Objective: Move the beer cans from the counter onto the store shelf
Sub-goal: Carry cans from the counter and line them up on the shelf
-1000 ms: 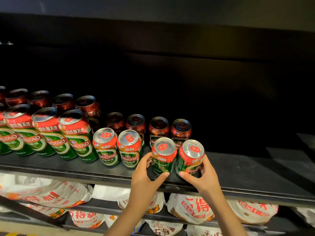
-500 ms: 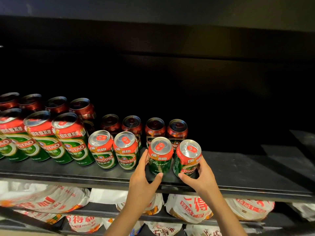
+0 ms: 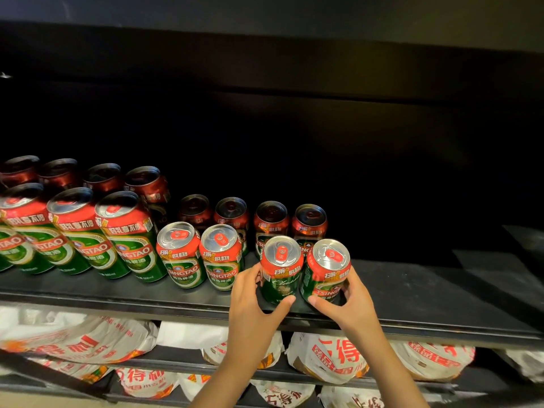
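Hands (image 3: pixel 256 304) unmoved; gripped cans (image 3: pixel 281 269) upright.

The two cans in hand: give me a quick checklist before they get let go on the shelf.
1. Left hand wrapped on the left can: ok.
2. Right hand wrapped on the right can: ok.
3. Both cans upright: roughly, tilt cannot tell.
4. Bases fully seated on the shelf: cannot tell, fingers hide them.
5. In line with the front-row short cans: ok, a small gap remains.
6. Free shelf to the right for more: ok.
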